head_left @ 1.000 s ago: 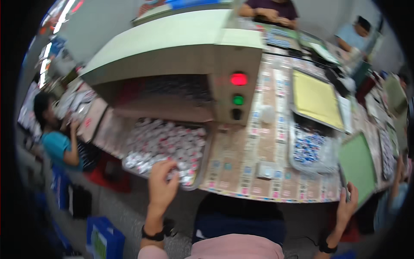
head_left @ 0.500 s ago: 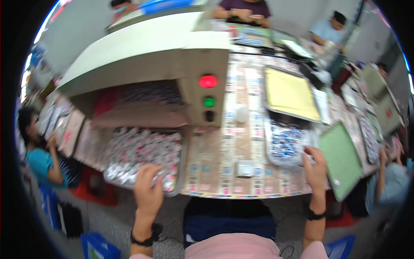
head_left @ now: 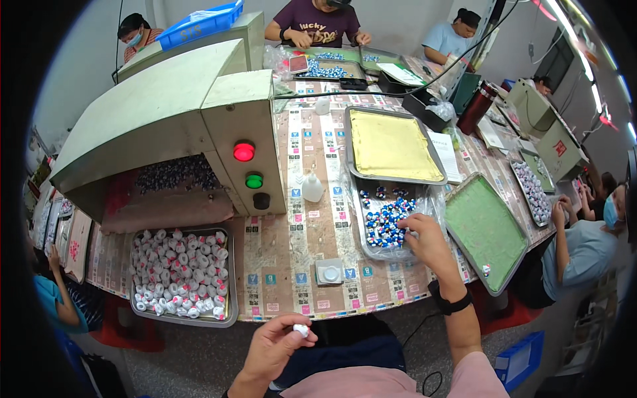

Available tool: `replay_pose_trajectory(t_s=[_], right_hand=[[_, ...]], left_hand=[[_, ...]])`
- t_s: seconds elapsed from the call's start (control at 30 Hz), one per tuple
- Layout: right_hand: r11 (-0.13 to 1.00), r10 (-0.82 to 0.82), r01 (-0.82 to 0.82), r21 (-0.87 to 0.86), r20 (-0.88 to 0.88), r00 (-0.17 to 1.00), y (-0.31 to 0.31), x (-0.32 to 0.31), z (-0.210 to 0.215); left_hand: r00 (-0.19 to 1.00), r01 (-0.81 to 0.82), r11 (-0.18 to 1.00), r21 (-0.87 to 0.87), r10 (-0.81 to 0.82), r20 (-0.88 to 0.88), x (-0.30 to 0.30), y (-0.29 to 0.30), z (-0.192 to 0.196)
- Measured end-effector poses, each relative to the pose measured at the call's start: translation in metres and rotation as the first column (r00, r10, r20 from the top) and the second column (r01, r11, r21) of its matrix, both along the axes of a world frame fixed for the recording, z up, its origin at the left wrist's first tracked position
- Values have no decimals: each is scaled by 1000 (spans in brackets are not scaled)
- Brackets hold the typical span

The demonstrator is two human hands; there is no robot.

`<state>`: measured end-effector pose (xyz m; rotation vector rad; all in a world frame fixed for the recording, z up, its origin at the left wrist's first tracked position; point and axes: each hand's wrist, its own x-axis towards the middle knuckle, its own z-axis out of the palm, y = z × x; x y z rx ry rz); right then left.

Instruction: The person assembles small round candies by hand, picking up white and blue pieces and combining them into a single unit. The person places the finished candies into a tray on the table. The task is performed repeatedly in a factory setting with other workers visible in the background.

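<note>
1. ok so your left hand (head_left: 282, 348) is at the bottom centre of the frame, thumb and forefinger pinched around a small white piece (head_left: 301, 330). it's up off the table, near the front edge, and looks securely held.

2. your right hand (head_left: 428, 242) is right of centre, fingertips down at the blue-and-white parts (head_left: 391, 222) in the plastic-lined tray (head_left: 362, 240). fingers are curled, but i honestly can't tell if they've got a part or are just touching the pile.

3. the step in hand looks like a pick to me: one piece kept in the left, the right going for a single part out of the heap.

4. imo the next move calls for a light thumb-and-finger pinch on just one part, then a clean lift. they lie jumbled together, so a neighbour could come along, and the loose plastic could snag your fingers.

5. keep the left steady meanwhile, that piece is tiny and could slip.

6. for reference, the heap of white pieces (head_left: 179, 265) with pink marks fills the metal tray (head_left: 231, 285) at lower left. the green tray (head_left: 484, 222), right of your right hand, has one small piece (head_left: 486, 270) near its bottom corner. white bottle (head_left: 312, 189) stands mid-frame, well apart from both hands.
</note>
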<state>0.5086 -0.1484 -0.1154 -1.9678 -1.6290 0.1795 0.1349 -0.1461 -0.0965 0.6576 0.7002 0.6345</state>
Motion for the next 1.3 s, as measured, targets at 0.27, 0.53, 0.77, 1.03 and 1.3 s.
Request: replay_pose_trajectory(t_s=[0.27, 0.53, 0.77, 1.03, 1.3], right_hand=[[995, -95, 99, -2, -309, 946, -9, -8, 15], [995, -32, -85, -42, -993, 115, -37, -55, 29], [980, -108, -176, -89, -989, -100, -43, -96, 24], [973, -146, -141, -181, -964, 224, -35, -120, 31], [984, 176, -152, 92, -392, 903, -9, -139, 26]], left_hand=[[991, 85, 990, -115, -73, 112, 8, -4, -6], [985, 42, 991, -130, -19, 170, 18, 3, -11], [977, 59, 985, -160, -24, 212, 21, 5, -11], [968, 23, 985, -170, 20, 251, 19, 2, -19], [978, 15, 989, -148, 16, 208, 16, 2, -21]])
